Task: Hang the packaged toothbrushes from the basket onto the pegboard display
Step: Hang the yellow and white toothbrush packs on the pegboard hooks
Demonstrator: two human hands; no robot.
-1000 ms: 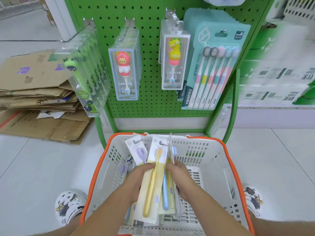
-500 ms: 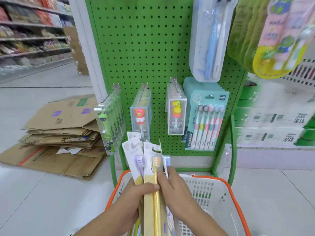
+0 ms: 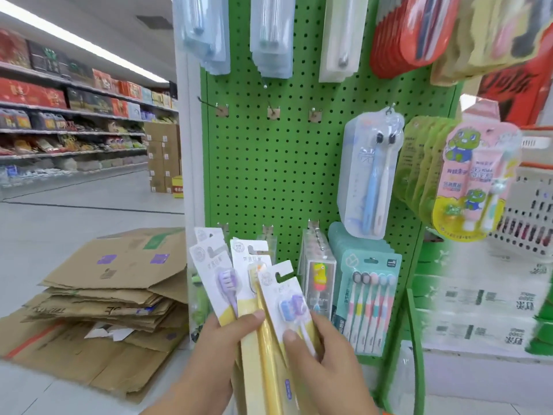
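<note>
Both hands, left [image 3: 220, 342] and right [image 3: 326, 354], are gripping the packs [image 3: 254, 283] just below the pegboard's [image 3: 269, 175] bare hooks [image 3: 273, 110], so none look hung yet.

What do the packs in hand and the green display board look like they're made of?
Toothbrush packs: seemingly matte white and yellow card backing with clear plastic blisters over the heads; die-cut hook slots on top. The left hand and right hand grip them. Pegboard: probably painted metal, evenly punched with holes, semi-gloss green; metal hooks.
</note>
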